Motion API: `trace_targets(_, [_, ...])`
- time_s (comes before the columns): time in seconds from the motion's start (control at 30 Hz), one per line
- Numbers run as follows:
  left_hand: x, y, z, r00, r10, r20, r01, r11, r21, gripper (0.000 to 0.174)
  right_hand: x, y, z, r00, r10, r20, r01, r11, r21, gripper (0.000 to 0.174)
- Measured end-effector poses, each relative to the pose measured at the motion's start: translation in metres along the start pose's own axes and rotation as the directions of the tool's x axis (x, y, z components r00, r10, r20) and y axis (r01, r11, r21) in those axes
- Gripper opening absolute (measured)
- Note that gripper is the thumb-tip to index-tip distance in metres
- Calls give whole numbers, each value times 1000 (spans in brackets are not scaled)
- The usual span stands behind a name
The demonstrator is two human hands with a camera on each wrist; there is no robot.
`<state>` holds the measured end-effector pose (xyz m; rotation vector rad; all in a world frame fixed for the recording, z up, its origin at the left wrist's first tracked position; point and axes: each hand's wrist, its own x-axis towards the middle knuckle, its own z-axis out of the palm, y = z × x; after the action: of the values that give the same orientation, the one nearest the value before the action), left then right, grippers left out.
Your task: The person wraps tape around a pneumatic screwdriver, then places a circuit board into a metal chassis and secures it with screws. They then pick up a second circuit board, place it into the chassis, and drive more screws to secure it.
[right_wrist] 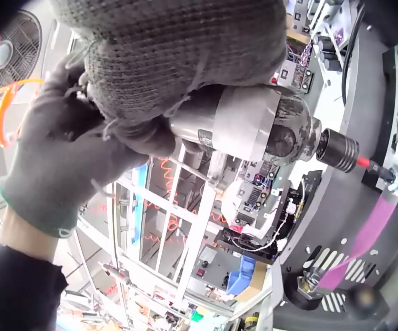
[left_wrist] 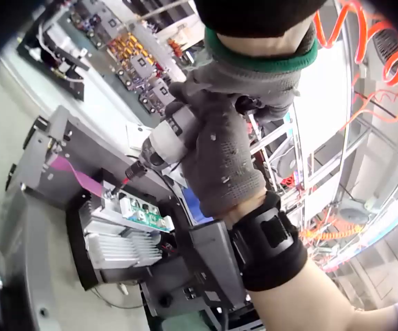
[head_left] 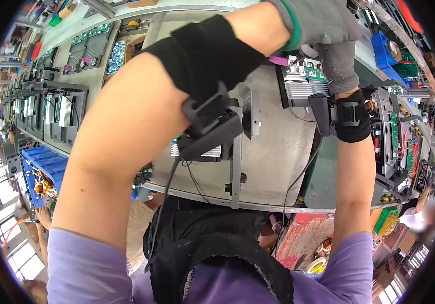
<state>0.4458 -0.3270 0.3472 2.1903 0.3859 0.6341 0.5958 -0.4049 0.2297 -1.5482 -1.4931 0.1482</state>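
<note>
My right hand (right_wrist: 178, 55), in a grey knit glove, grips a powered screwdriver (right_wrist: 244, 124). My left hand (left_wrist: 247, 83), gloved with a green cuff, is wrapped against the right hand at the tool's rear, its fingers curled at the body. The red-shanked bit (right_wrist: 371, 165) meets a metal fastener at the end of a purple strip (right_wrist: 357, 245). That end lies beside a green circuit board (left_wrist: 144, 212) on a finned silver heatsink (left_wrist: 120, 248). The strip's other end joins a dark metal housing (left_wrist: 68, 148). In the head view, the hands cover most of the tool.
A second unit's upright metal plate (head_left: 251, 114) stands on the worktable (head_left: 273, 172), near my left forearm. Several similar assemblies (head_left: 65, 109) line the left. Blue bins stand at the left (head_left: 45, 164) and far right (head_left: 382, 53). Cables from the wrist cameras hang across the table's front edge.
</note>
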Motion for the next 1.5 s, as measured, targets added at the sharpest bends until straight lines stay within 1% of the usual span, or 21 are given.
trace_targets(0.03, [-8, 1, -6, 999, 36, 32, -34, 998, -61, 59, 0, 12, -2, 979, 183, 88, -203, 867, 455, 23])
trace_targets(0.1, [-19, -3, -16, 994, 73, 75, -62, 988, -140, 61, 3, 7, -4, 955, 286, 74, -283, 811, 513, 29])
trace_targets(0.13, [-20, -2, -22, 992, 86, 90, -70, 983, -168, 62, 5, 5, -4, 1000, 13, 8, -14, 993, 117, 31])
trace_targets(0.17, [-23, -2, -25, 990, 99, 100, -80, 979, -186, 63, 5, 4, -3, 962, -265, 62, 271, 915, -300, 34])
trace_targets(0.3, [-36, 2, -34, 984, 135, 115, -107, 970, -219, 68, -3, 14, -15, 966, -231, 117, 258, 819, -513, 41])
trace_targets(0.33, [-36, 3, -38, 983, 140, 119, -109, 966, -233, 69, -3, 7, -14, 998, 45, 49, -48, 997, 56, 44])
trace_targets(0.37, [-39, 3, -40, 981, 151, 123, -119, 965, -232, 70, -2, 1, -12, 939, 308, 151, -335, 728, 597, 48])
trace_targets(0.4, [-40, 3, -42, 980, 156, 124, -124, 964, -236, 72, -5, -7, -12, 959, 233, 165, -257, 955, 147, 47])
trace_targets(0.43, [-41, 4, -45, 979, 163, 123, -131, 963, -237, 73, -3, -40, -7, 972, 156, 177, -89, 938, -335, 45])
trace_targets(0.47, [-40, 5, -47, 978, 168, 125, -134, 961, -243, 74, -2, -29, -4, 992, -79, 101, 106, 947, -303, 39])
trace_targets(0.57, [-42, 12, -47, 953, 284, 103, -265, 950, -164, 82, -2, -23, 1, 999, -38, 36, 36, 999, 33, 35])
trace_targets(0.7, [-29, 31, -10, 991, 121, -49, -101, 951, 292, 88, -8, 3, -5, 918, -394, 53, 365, 781, -508, 36])
trace_targets(0.77, [-17, 29, 21, 909, 79, -409, 105, 906, 409, 54, -12, -18, -4, 973, -209, -94, 196, 971, -136, 35])
trace_targets(0.87, [-36, -3, 8, 941, 74, -330, -22, 987, 159, 59, -19, -63, -5, 979, 146, -141, -63, 879, 473, 33])
trace_targets(0.93, [-48, -59, 12, 908, 58, -416, -16, 994, 105, 60, -12, -86, -7, 952, 272, -139, -147, 807, 571, 34])
trace_targets(1.0, [-49, -88, 5, 985, -165, -52, 172, 921, 349, 63, -23, -100, -5, 921, 302, -248, -121, 824, 554, 33])
trace_targets(1.03, [-54, -84, -4, 829, -441, 344, 223, 825, 519, 67, -30, -103, -4, 909, 292, -298, -85, 829, 553, 31])
trace_targets(1.1, [-67, -84, 4, 878, -383, 288, 157, 797, 583, 62, -55, -90, -1, 918, 147, -369, 19, 912, 410, 30])
trace_targets(1.17, [-73, -84, 11, 920, -310, 240, 88, 760, 643, 58, -71, -94, -12, 983, 68, -170, -18, 961, 278, 33])
trace_targets(1.3, [-70, -86, 16, 931, -301, 206, 94, 744, 661, 50, -71, -99, 8, 920, -352, -171, 385, 894, 229, 36])
trace_targets(1.5, [-68, -87, 18, 920, -332, 208, 121, 746, 655, 42, -54, -93, 1, 981, -74, -181, 130, 939, 318, 38])
